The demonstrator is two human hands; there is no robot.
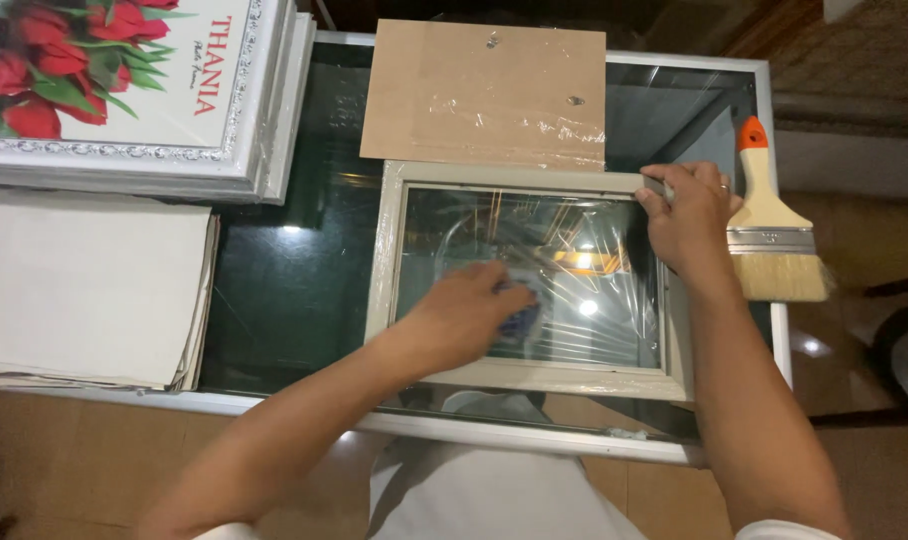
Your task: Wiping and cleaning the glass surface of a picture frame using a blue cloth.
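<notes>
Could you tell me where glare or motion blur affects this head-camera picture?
In the head view, lamp reflections glare on the frame's glass and the glass tabletop; the left hand, on a blue cloth, is motion-blurred; the right hand on the frame's corner and the paintbrush look sharp.

- The beige rectangular picture frame [384, 260] under my fingers [674, 190] is plain.
- My folded cloth [522, 318] is blue.
- The wooden paintbrush [771, 225] has an orange tip and pale bristles.
</notes>
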